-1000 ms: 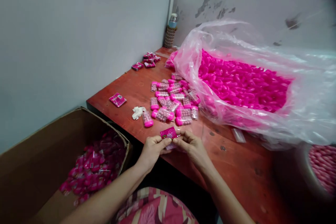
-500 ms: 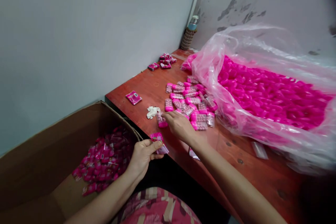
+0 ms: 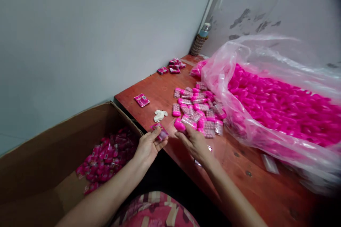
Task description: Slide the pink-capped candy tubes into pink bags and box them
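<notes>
My left hand [image 3: 149,146] is closed on a small pink printed packet [image 3: 161,133], held over the table's front edge. My right hand [image 3: 194,142] has its fingers and thumb around a small clear container with a pink cap [image 3: 180,125], its cap end pointing left. Just behind it lies a group of similar pink-capped containers [image 3: 201,107] filled with small round pellets. A crumpled white scrap [image 3: 160,115] rests beyond my left hand, and a flat pink packet [image 3: 142,100] lies farther left.
To the left, a cardboard box [image 3: 80,118] holds many pink packets [image 3: 106,158]. A large clear plastic bag [image 3: 222,92] of pink caps [image 3: 282,103] fills the right side. Small pink packs [image 3: 176,64] and a bottle in a woven sleeve [image 3: 200,39] stand at the back.
My right hand has moved right and a little nearer with the pink-capped container. My left hand has lifted the packet slightly and turned it. The whole view has shifted a little.
</notes>
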`<state>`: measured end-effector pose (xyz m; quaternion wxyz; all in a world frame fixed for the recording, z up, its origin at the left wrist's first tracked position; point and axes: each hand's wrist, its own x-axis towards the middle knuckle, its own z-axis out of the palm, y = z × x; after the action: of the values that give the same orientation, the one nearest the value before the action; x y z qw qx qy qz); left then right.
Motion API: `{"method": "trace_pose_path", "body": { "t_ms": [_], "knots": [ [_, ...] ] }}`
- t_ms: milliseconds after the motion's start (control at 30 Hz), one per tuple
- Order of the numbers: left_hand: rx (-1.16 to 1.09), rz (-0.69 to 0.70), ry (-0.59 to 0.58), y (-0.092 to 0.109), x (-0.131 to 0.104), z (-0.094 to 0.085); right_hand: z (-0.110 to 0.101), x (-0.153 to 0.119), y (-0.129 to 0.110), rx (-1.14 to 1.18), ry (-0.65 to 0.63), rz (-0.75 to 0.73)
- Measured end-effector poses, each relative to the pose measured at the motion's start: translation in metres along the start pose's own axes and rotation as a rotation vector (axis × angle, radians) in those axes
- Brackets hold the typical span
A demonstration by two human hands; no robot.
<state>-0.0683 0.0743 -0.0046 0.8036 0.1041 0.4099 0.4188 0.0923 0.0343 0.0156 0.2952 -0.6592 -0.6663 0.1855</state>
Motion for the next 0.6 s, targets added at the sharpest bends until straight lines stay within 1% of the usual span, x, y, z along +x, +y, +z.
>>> {"method": "trace_pose_path", "body": {
  "t_ms": [67,133,167,267,367,500,600],
  "knots": [
    [-0.009,-0.020,-0.020,-0.006,0.002,0.009,0.002,-0.027,-0.004,0.351,-0.014,0.207],
    [-0.020,-0.048,-0.041,-0.014,0.003,0.019,0.007,-0.051,-0.007,0.627,-0.025,0.340],
    [-0.025,-0.063,-0.050,-0.019,0.003,0.024,0.009,-0.061,-0.009,0.706,-0.012,0.383],
    [-0.014,-0.101,-0.084,-0.033,0.002,0.036,0.014,-0.077,-0.010,0.769,0.079,0.439],
    [0.019,-0.120,-0.134,-0.046,-0.003,0.045,0.011,-0.081,-0.010,0.779,0.152,0.444],
    [0.076,-0.109,-0.220,-0.056,-0.012,0.053,0.007,-0.083,-0.008,0.823,0.160,0.442],
    [0.173,-0.093,-0.288,-0.060,-0.016,0.056,0.007,-0.086,-0.004,0.915,0.145,0.450]
  ]
}}
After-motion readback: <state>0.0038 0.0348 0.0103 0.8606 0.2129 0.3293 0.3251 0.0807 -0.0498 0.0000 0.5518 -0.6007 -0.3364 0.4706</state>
